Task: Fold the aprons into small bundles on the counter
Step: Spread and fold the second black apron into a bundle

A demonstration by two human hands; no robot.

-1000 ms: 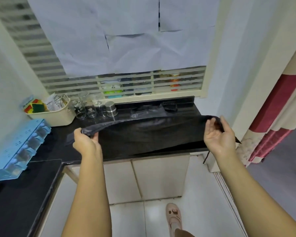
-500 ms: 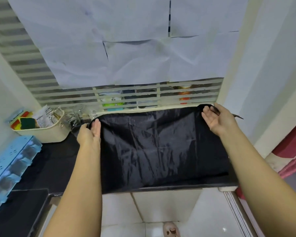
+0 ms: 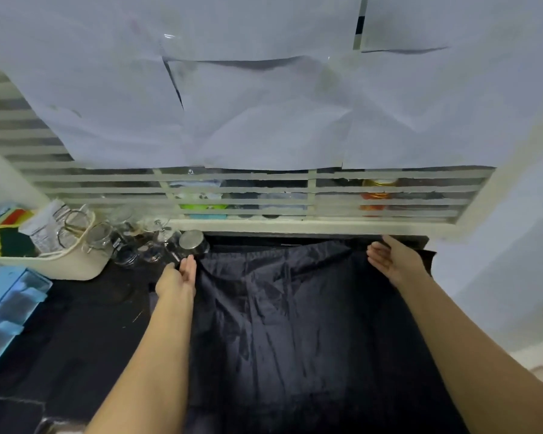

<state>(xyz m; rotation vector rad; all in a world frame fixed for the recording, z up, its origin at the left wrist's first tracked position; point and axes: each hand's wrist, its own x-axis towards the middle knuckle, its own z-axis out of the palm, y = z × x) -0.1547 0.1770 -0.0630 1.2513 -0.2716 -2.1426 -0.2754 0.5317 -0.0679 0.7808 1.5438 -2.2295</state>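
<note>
the dark apron (image 3: 295,324) lies spread flat and creased on the black worktop (image 3: 85,324), its near edge running out of the bottom of the view and its far edge close to the wall. the left grip (image 3: 177,277) rests open, fingers straight, on the apron's far left corner, and the right grip (image 3: 392,261) is open, fingers straight and palm turned inward, at the far right corner. beyond the left grip stand a steel cup (image 3: 192,241), glass jars (image 3: 132,245) and a cream basket (image 3: 60,264), below a slatted window (image 3: 264,189) partly covered with paper sheets (image 3: 264,104).
</note>
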